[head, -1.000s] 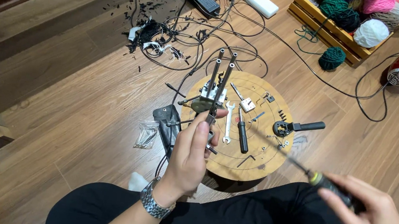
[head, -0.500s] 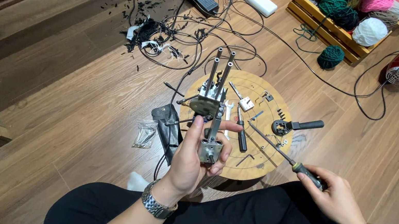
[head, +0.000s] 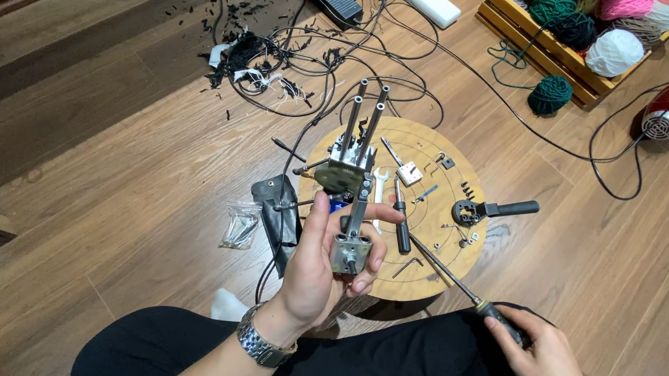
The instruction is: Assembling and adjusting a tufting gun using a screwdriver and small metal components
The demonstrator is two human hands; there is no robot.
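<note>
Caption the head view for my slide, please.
Left hand holds a metal assembly; right hand grips a screwdriver.

- I am seeing bare, dull-grey metal on the rodded mechanical assembly (head: 356, 178) that my left hand (head: 322, 261) is gripping.
- My right hand (head: 547, 364) is holding a long screwdriver (head: 460, 286) with a shiny steel shaft and matt black handle.
- The round wooden board (head: 433, 228) is looking smooth and pale.
- The brown plank floor (head: 117, 184) is showing a satin sheen.

A grey metal rod assembly (head: 355, 184) stands upright; a long black-handled screwdriver (head: 460, 286) slants beside it.
</note>
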